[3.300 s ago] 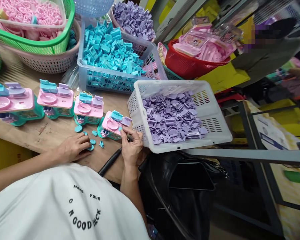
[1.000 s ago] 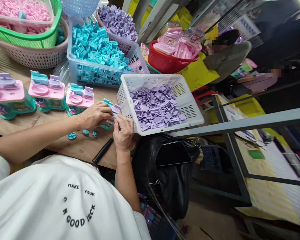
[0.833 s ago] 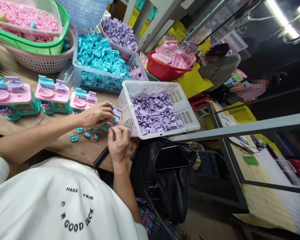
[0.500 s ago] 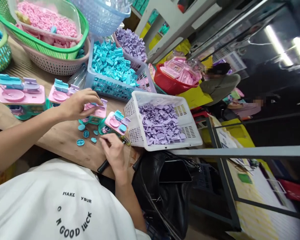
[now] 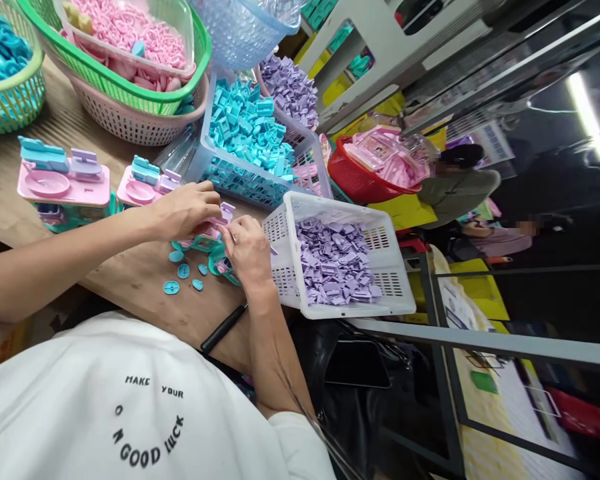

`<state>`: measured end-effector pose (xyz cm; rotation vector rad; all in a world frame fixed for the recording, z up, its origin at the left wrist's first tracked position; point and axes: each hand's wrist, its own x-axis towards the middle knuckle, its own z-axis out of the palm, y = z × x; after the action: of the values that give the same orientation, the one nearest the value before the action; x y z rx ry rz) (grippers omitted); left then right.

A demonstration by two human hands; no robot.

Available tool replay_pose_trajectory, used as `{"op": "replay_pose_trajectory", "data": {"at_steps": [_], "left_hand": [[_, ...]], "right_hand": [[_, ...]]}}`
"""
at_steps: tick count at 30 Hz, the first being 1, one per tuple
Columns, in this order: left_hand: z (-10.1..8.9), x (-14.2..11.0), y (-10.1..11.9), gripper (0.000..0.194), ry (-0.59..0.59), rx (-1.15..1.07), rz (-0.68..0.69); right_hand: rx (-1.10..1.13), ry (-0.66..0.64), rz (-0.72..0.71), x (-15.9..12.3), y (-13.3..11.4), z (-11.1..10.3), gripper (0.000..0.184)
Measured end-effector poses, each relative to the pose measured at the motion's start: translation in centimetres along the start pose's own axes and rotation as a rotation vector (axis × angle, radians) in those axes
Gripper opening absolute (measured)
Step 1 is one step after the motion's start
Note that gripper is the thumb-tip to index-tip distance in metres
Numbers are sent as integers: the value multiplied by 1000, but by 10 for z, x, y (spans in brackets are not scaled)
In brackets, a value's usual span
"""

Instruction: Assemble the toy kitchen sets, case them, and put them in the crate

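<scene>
Left hand (image 5: 186, 210): bent over the toy (image 5: 210, 233), fingertips hidden; whether it grips, I cannot tell.
Right hand (image 5: 250, 250): thumb and finger brought together at the toy's edge; whether they pinch a part is unclear.
Toy: on the table (image 5: 130, 273), between the hands; best braced by the left while the right works square to its top, I judge.
Discs (image 5: 171, 287): loose nearby; keep them clear of the wrists.
Neighbour toy (image 5: 223, 264): mostly behind the right hand.
</scene>
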<state>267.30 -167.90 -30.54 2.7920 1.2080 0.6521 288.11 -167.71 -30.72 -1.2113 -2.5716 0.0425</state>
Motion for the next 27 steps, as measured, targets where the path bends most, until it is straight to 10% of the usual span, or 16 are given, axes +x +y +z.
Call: {"op": "replay_pose_trajectory", "data": {"at_steps": [11, 19, 27], "left_hand": [[-13, -17, 15, 22, 91, -72, -4], [2, -80, 35, 25, 41, -230, -118], [2, -55, 34, 19, 132, -228, -103]], "right_hand": [[-24, -52, -100, -23, -13, -29, 24], [-82, -488, -46, -49, -54, 13, 17], [12, -287, -76, -42, -43, 4, 22]]}}
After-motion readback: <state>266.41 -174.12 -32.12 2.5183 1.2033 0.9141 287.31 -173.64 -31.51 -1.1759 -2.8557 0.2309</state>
